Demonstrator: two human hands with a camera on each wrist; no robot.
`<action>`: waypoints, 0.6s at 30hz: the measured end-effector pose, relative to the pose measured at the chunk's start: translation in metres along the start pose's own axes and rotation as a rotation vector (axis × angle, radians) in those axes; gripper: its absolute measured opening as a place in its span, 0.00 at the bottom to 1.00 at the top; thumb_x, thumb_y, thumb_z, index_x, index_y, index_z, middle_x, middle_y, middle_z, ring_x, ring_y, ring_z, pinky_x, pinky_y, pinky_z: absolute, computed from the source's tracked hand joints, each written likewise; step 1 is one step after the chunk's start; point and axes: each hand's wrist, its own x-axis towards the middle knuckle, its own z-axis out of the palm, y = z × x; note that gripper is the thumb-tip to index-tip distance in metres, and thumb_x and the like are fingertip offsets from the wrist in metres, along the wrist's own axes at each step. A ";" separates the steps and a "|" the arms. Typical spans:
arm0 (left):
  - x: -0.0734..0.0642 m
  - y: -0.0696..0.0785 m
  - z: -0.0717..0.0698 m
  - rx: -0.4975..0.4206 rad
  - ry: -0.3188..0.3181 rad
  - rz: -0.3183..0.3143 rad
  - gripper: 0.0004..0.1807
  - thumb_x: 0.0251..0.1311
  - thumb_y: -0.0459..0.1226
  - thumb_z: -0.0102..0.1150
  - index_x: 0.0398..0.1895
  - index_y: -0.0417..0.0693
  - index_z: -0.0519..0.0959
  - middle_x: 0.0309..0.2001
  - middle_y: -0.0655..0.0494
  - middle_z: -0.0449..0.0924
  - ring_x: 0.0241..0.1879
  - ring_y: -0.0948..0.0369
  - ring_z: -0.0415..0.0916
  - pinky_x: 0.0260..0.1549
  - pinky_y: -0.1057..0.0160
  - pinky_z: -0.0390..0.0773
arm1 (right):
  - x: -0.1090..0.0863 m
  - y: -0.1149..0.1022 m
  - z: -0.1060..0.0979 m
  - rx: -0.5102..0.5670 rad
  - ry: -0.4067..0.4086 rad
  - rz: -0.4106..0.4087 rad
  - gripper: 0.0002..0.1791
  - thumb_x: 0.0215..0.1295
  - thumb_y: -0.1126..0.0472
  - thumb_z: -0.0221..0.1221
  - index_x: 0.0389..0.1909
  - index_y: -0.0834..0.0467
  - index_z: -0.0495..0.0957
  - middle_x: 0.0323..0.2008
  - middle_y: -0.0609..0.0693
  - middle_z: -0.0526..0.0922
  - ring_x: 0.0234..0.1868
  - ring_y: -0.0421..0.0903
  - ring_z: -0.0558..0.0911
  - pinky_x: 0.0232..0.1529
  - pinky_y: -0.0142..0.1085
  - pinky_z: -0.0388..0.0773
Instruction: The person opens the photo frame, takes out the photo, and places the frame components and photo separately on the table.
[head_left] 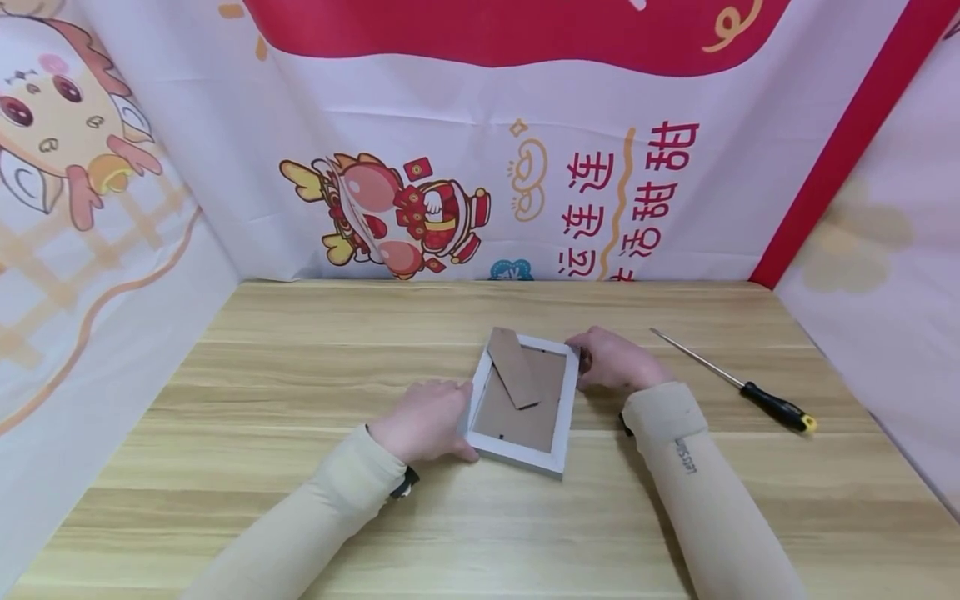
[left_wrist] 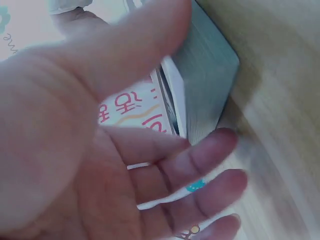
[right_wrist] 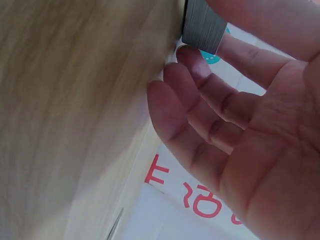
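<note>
The wood-grain table (head_left: 285,375) spreads over the lower part of the head view and gives a firm, level base; letting it carry the weight looks better than working in mid-air.

The picture frame (head_left: 566,408) sits just right of centre there, back side up. Whether it lies quite flat or is tipped a little I cannot tell, so it would pay to have all four corners settled before any pressure goes on.

Its brown backing board (head_left: 534,427) fills the middle of the white rim. Pressure is best put on the rim, since the board may flex.

The left hand (head_left: 423,421) is at the rim's lower left corner, thumb at the near edge and fingers along the side, a light hold with the digits only slightly bent. The right hand (head_left: 618,360) takes the upper right corner between thumb and forefinger, its other fingers loosely curved below. Holding opposite corners should resist twisting well; an even, gentle grip suits it.

The screwdriver (head_left: 759,396) lies well apart at the right of the head view, tip toward the upper left, safely out of the way.

The stand (head_left: 514,371) slants across the board and over the rim's upper left; it could snag, so fingers should avoid it.

Small dark tabs (head_left: 501,437) dot the board's border; take care not to catch skin on them.
</note>
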 end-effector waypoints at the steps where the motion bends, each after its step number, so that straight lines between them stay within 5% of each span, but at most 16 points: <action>1: 0.000 0.000 0.000 -0.017 0.004 -0.015 0.31 0.42 0.50 0.80 0.44 0.40 0.80 0.36 0.51 0.82 0.36 0.55 0.77 0.40 0.52 0.78 | -0.001 0.000 0.000 0.005 -0.004 0.012 0.22 0.54 0.69 0.71 0.51 0.60 0.80 0.40 0.54 0.81 0.40 0.51 0.76 0.45 0.46 0.76; 4: 0.001 -0.002 -0.002 -0.064 0.007 -0.052 0.19 0.40 0.44 0.81 0.24 0.49 0.77 0.22 0.59 0.75 0.22 0.60 0.69 0.26 0.58 0.75 | -0.003 0.002 -0.001 -0.014 -0.016 0.061 0.22 0.53 0.66 0.74 0.48 0.61 0.78 0.39 0.52 0.81 0.40 0.50 0.77 0.46 0.46 0.76; 6: 0.001 -0.005 -0.003 -0.080 0.001 -0.068 0.17 0.41 0.41 0.81 0.20 0.49 0.76 0.20 0.60 0.72 0.20 0.61 0.67 0.23 0.60 0.72 | -0.005 0.004 -0.003 -0.043 -0.025 0.078 0.21 0.50 0.63 0.76 0.44 0.60 0.78 0.36 0.52 0.80 0.37 0.49 0.76 0.44 0.44 0.75; 18: 0.020 -0.039 -0.023 -0.183 -0.070 0.018 0.15 0.47 0.33 0.77 0.40 0.46 0.84 0.33 0.61 0.81 0.32 0.62 0.75 0.38 0.60 0.78 | -0.043 -0.011 -0.019 -0.181 0.055 0.035 0.24 0.41 0.48 0.80 0.29 0.56 0.77 0.26 0.46 0.77 0.28 0.46 0.73 0.31 0.39 0.70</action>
